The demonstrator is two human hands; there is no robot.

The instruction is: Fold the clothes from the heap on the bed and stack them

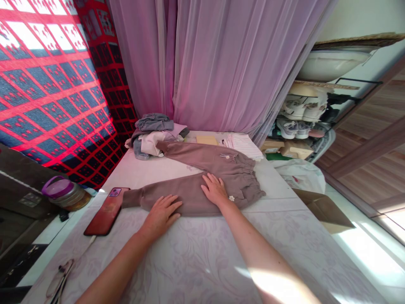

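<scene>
A pair of small brown sweatpants (pixel 218 166) lies spread on the lilac patterned table cover (pixel 202 253), legs pointing left and the elastic waist to the right. My left hand (pixel 161 213) rests flat with fingers apart on the near leg. On the same leg, closer to the waist and beside a small white flower patch, my right hand (pixel 214 188) presses flat with its fingers stretched out. Neither hand holds anything.
A pile of folded clothes (pixel 155 135) sits at the table's far left by the lilac curtain. A red phone (pixel 107 210) lies left of the pants, a purple-lidded jar (pixel 65 193) beyond it, glasses (pixel 60 276) near the front edge. A cardboard box (pixel 325 209) and shoe rack (pixel 303 122) stand right.
</scene>
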